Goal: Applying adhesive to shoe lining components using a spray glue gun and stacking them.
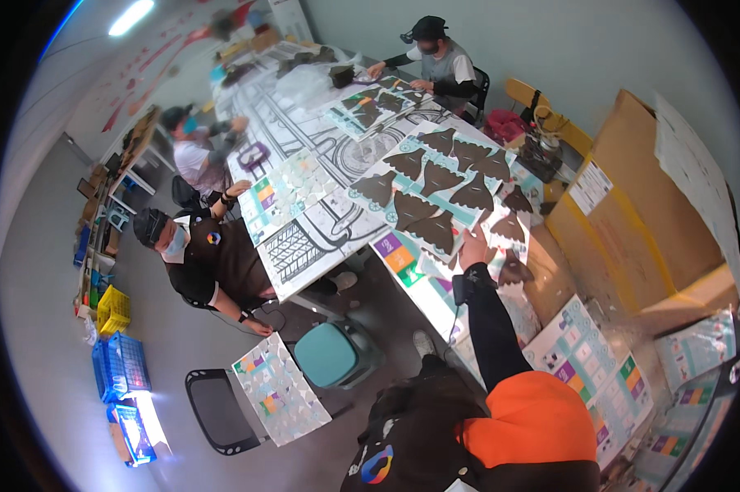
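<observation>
My right hand [473, 249] is at the near edge of a printed sheet [404, 215], its fingers closed on that edge as far as they show. Spread over the sheet lie several dark brown, roughly triangular flat pieces [437, 175] with scalloped edges; their material I cannot make out. Just right of the hand, more brown pieces [508, 228] rest on another pale sheet. Partly beneath, a sheet with purple and orange blocks [399, 261] sticks out. My left hand does not show.
Left of me, a co-worker [222, 254] touches a sheet of pale pieces [276, 385] on a chair [214, 414]. A teal stool [326, 354] stands near the table [337, 234]. Two other people sit farther along. Large cardboard boxes [632, 205] and printed sheets [587, 369] are at right.
</observation>
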